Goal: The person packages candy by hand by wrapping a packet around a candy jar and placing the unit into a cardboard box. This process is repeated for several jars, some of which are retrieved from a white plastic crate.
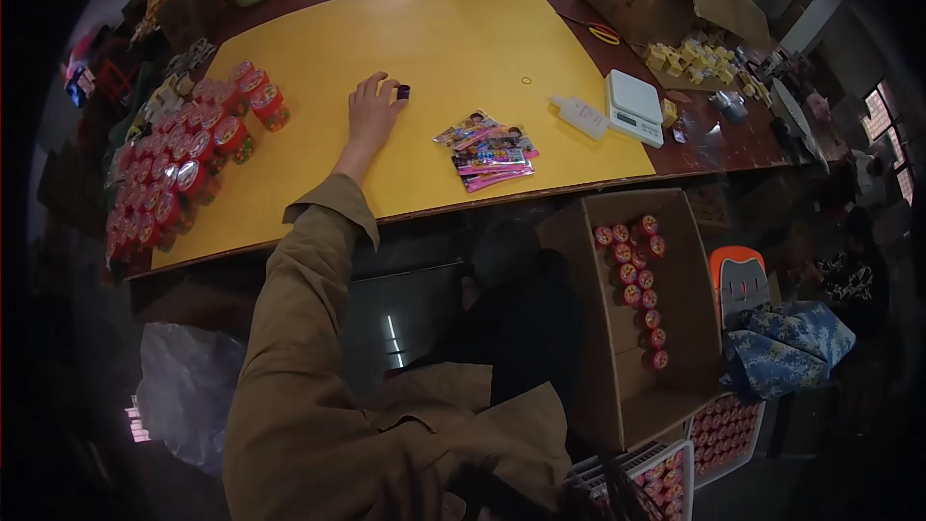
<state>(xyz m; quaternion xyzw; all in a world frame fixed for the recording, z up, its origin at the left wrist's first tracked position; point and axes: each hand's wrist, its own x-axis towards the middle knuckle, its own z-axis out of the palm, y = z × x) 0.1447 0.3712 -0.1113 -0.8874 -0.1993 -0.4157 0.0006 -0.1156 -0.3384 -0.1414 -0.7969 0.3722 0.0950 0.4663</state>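
Observation:
My left hand (372, 108) reaches out over the yellow tabletop, back of the hand up and fingers bent. At the thumb and forefinger sits a small dark purple, roll-like object (403, 93), which they appear to pinch; its kind is too small to make out. To the right of this hand lies a loose pile of colourful printed packets (490, 150). On the left, several red-lidded clear jars (231, 135) with colourful contents stand in a packed group. My right hand does not show.
A white digital scale (634, 108), a translucent bottle (580, 118), a rubber band (527, 81) and yellow-handled scissors (605, 34) lie to the right. Below the table edge, an open carton (598, 328) holds red-lidded jars. An orange-and-grey stool (739, 280) stands beside it.

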